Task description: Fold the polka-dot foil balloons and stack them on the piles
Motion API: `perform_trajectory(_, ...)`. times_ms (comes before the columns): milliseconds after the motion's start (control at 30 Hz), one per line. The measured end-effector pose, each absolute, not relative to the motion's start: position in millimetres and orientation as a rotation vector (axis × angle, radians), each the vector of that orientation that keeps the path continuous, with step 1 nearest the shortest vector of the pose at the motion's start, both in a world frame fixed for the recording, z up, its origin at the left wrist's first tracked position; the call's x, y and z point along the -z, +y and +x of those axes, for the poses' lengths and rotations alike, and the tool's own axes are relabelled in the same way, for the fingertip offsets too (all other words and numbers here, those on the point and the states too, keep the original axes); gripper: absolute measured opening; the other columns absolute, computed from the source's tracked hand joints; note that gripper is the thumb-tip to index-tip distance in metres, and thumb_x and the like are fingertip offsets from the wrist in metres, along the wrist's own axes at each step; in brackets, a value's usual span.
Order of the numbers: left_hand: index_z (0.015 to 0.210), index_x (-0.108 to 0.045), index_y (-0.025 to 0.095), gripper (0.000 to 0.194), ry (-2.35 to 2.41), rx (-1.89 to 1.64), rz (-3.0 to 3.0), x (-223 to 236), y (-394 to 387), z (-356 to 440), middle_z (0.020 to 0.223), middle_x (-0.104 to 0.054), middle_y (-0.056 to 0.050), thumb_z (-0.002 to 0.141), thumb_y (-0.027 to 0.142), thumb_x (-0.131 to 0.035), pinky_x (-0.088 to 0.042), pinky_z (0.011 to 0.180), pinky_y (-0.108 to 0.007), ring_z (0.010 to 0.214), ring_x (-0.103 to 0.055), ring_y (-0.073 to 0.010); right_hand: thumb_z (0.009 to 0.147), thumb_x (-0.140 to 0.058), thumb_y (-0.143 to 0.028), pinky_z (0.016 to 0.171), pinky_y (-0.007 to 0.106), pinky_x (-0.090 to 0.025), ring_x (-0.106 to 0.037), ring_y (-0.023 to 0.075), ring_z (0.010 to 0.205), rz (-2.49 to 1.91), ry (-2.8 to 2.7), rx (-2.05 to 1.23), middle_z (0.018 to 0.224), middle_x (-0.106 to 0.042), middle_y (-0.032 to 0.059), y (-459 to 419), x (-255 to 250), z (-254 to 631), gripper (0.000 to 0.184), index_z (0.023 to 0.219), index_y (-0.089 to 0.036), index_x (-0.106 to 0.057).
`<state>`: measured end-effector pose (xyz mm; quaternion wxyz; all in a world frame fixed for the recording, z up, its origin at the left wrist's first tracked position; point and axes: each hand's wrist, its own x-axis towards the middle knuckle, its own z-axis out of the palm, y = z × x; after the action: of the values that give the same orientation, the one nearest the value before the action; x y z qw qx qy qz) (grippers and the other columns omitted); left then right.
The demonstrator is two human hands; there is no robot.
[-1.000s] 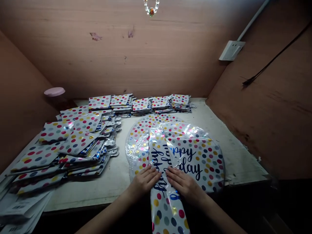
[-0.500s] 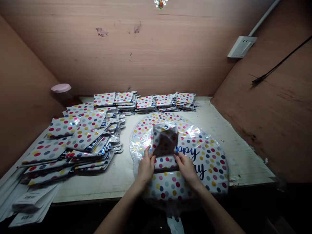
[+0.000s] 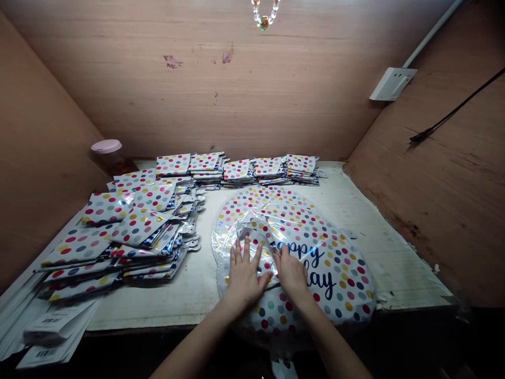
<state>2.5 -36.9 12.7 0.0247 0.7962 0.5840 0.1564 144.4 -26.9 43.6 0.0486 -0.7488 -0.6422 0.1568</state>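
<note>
Flat on the table lie round polka-dot foil balloons (image 3: pixel 347 273), overlapping, the top one with dark blue script lettering partly covered. On its left part rests a folded polka-dot foil balloon (image 3: pixel 258 226), whose outline is hard to separate from the sheet below. My left hand (image 3: pixel 245 273) presses on this folded piece, palm down with fingers spread. Beside it, my right hand (image 3: pixel 291 273) has its fingers curled closed at the folded piece's right edge; the fingertips are partly hidden.
Stacks of folded polka-dot balloons (image 3: pixel 138 226) fill the table's left side. More small stacks (image 3: pixel 270 167) line the back wall. A pink-lidded cup (image 3: pixel 112 155) stands back left. Barcoded papers (image 3: pixel 53 329) lie front left. A wall socket (image 3: pixel 392 84) and black cable (image 3: pixel 453 108) are right.
Both hands held the folded balloon up by its lower edge; now it lies down. My left hand has flattened onto it, and my right hand has curled at its right edge.
</note>
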Motion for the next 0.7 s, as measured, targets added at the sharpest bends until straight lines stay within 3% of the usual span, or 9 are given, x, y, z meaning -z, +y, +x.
perform_trajectory(133, 0.147, -0.026, 0.026, 0.077, 1.814, -0.46, 2.475, -7.3, -40.1, -1.9, 0.156, -0.015, -0.01, 0.082, 0.057, -0.052, -0.01, 0.11, -0.064, 0.141, 0.0, -0.0422, 0.094, -0.044, -0.029, 0.078, 0.04, -0.048, -0.058, 0.0291, 0.1, -1.991, -2.095, -0.236, 0.111, -0.06, 0.0157, 3.5, -44.6, 137.6, 0.028, 0.119, -0.022, -0.053)
perform_trajectory(333, 0.149, -0.02, 0.025, 0.078, 1.78, -0.442, 2.485, -9.7, -40.2, -0.9, 0.157, -0.011, -0.011, 0.084, 0.059, -0.047, -0.007, 0.112, -0.062, 0.143, -0.004, -0.0373, 0.092, -0.048, -0.038, 0.092, 0.057, -0.038, -0.037, 0.0358, 0.123, -1.719, -2.268, -0.277, 0.142, -0.038, 0.0095, 93.0, -46.5, 135.8, 0.04, 0.132, -0.035, -0.049)
perform_trajectory(400, 0.149, -0.021, 0.025, 0.078, 1.778, -0.445, 2.479, -7.8, -42.4, -0.4, 0.156, -0.013, -0.011, 0.084, 0.06, -0.047, -0.007, 0.111, -0.062, 0.143, -0.006, -0.0377, 0.094, -0.042, -0.039, 0.094, 0.058, -0.037, -0.032, 0.036, 0.126, -1.703, -2.223, -0.231, 0.144, -0.034, 0.0115, 99.3, -50.8, 136.0, 0.043, 0.137, -0.031, -0.044)
perform_trajectory(500, 0.147, -0.027, 0.022, 0.079, 1.768, -0.458, 2.46, -5.8, -43.7, 0.3, 0.154, -0.021, -0.012, 0.082, 0.06, -0.049, -0.009, 0.11, -0.063, 0.141, -0.011, -0.0397, 0.097, -0.035, -0.035, 0.097, 0.05, -0.04, -0.042, 0.0293, 0.12, -1.536, -2.22, -0.187, 0.131, -0.049, 0.0124, 74.5, -51.8, 137.0, 0.037, 0.125, -0.023, -0.056)
perform_trajectory(600, 0.14, -0.039, 0.019, 0.066, 1.82, -0.534, 2.351, -13.6, -29.0, -3.7, 0.149, -0.033, -0.015, 0.083, 0.048, -0.053, -0.02, 0.106, -0.061, 0.134, -0.027, -0.0404, 0.097, -0.033, -0.03, 0.098, 0.042, -0.043, -0.051, 0.0237, 0.114, -1.311, -2.379, -0.222, 0.122, -0.059, 0.0102, 32.0, -36.5, 141.3, 0.036, 0.119, -0.02, -0.06)
perform_trajectory(700, 0.139, -0.039, 0.021, 0.052, 1.846, -0.614, 2.215, -32.3, 11.5, -19.0, 0.142, -0.042, -0.013, 0.087, 0.023, -0.044, -0.031, 0.1, -0.053, 0.123, -0.039, -0.0336, 0.097, -0.037, -0.034, 0.109, 0.046, -0.035, -0.037, 0.0261, 0.133, -1.222, -2.502, -0.22, 0.144, -0.043, 0.0093, 4.0, -16.2, 148.9, 0.046, 0.139, -0.019, -0.042)
